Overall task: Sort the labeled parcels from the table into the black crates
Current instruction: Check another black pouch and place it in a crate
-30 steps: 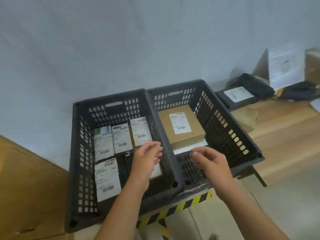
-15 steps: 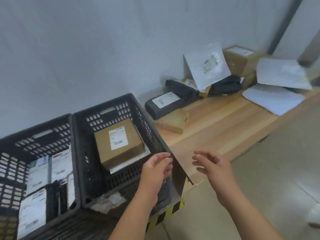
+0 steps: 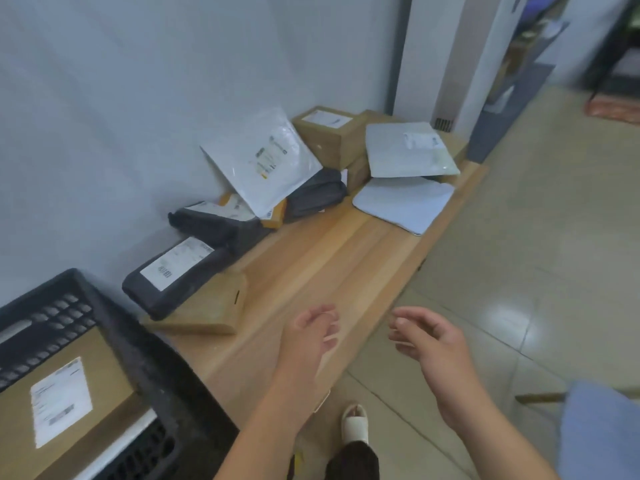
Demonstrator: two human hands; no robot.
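Observation:
A black crate [image 3: 145, 348] sits at the lower left with a labelled brown box [image 3: 62, 407] inside it. On the wooden table [image 3: 332, 265] lie a flat brown parcel [image 3: 204, 310], a black labelled bag [image 3: 173, 275], another black bag [image 3: 214, 223], a white mailer [image 3: 263, 161] leaning on the wall, a brown box [image 3: 329, 136] and two white mailers [image 3: 408, 150]. My left hand [image 3: 308, 337] hovers over the table's front edge, fingers relaxed and holding nothing. My right hand [image 3: 429, 344] hangs beyond the edge above the floor, also holding nothing.
A grey wall runs behind the table. Tiled floor [image 3: 536, 271] spreads to the right, with a doorway at the far upper right. A foot in a white slipper [image 3: 353, 424] stands below the table edge. A blue object [image 3: 602, 434] fills the lower right corner.
The view has swung right, from the two crates to the table of parcels. Both hands have left the crates and moved right with it, still holding nothing.

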